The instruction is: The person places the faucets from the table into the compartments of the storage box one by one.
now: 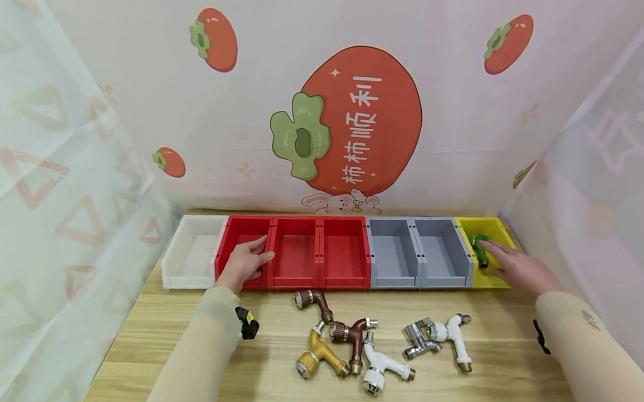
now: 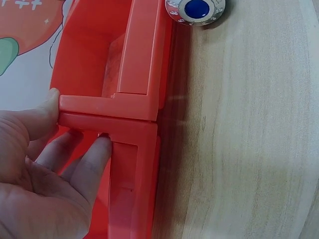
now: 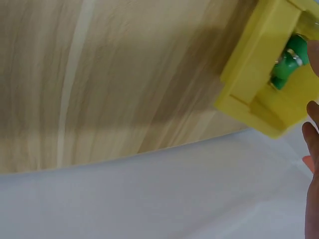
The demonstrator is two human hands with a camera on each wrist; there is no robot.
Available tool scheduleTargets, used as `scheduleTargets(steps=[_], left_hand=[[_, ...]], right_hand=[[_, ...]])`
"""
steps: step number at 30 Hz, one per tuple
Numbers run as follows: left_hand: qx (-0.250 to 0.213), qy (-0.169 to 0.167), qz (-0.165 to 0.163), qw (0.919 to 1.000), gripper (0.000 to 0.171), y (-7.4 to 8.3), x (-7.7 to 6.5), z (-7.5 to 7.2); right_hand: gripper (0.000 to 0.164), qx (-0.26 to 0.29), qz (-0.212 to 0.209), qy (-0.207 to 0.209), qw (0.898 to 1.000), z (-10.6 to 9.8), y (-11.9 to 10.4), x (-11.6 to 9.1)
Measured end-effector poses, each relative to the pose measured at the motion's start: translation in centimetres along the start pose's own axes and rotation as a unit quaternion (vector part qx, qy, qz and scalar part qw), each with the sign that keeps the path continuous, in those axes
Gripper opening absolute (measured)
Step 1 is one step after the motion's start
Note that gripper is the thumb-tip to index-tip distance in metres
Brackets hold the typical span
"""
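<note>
My left hand [image 1: 246, 260] is at the leftmost red bin [image 1: 243, 229]. In the left wrist view, its thumb and fingers [image 2: 97, 154] pinch the adjoining side walls of two red bins [image 2: 107, 105] from either side. At the far right, my right hand [image 1: 521, 268] reaches over the yellow bin [image 1: 499, 282], where a green tap [image 1: 480, 251] lies inside. The right fingers [image 3: 313, 137] are loosely extended and apart from each other beside the tap. Whether they touch it is hard to tell.
A white bin [image 1: 193, 249] and grey bins [image 1: 394, 282] complete the row. On the wooden table [image 1: 271, 378] lie a short brown tap [image 1: 316, 299], a larger brown tap [image 1: 356, 340], a gold tap [image 1: 321, 352], white taps [image 1: 384, 362] and a chrome tap [image 1: 418, 338]. Printed sheets surround the table.
</note>
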State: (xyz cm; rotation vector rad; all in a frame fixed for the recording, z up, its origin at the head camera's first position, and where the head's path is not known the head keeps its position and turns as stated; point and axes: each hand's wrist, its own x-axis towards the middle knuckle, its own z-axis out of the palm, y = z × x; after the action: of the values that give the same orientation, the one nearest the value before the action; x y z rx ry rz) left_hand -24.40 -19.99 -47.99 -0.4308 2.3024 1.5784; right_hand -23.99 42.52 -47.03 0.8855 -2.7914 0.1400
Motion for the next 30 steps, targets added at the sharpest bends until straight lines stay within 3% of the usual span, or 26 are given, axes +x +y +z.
scheduleTargets(steps=[4, 7, 10, 15, 25, 30], left_hand=[[0.0, -0.002, 0.002, 1.0, 0.069, 0.0, -0.1, 0.0], [-0.001, -0.004, 0.0, 1.0, 0.069, -0.1, -0.1, 0.0], [-0.002, -0.005, -0.001, 1.0, 0.069, -0.1, -0.1, 0.0], [-0.001, -0.006, 0.002, 1.0, 0.069, -0.1, -0.1, -0.2], [0.005, -0.005, 0.001, 1.0, 0.07, -0.1, 0.0, -0.1], [0.006, -0.002, -0.005, 1.0, 0.07, 0.0, 0.0, 0.0]], right_hand=[[0.088, 0.0, -0.003, 0.032, 0.999, -0.3, -0.4, 0.1], [0.081, -0.005, -0.036, 0.071, 0.997, -0.4, -1.0, 0.6], [0.071, -0.005, -0.039, 0.081, 0.996, -0.6, -2.6, 1.1], [0.076, -0.012, -0.004, 0.025, 1.0, -1.1, -6.1, 1.9], [0.07, 0.008, -0.008, -0.035, 0.999, -0.5, -13.3, 2.0], [0.069, 0.022, 0.04, -0.087, 0.995, 0.0, -16.9, 1.5]])
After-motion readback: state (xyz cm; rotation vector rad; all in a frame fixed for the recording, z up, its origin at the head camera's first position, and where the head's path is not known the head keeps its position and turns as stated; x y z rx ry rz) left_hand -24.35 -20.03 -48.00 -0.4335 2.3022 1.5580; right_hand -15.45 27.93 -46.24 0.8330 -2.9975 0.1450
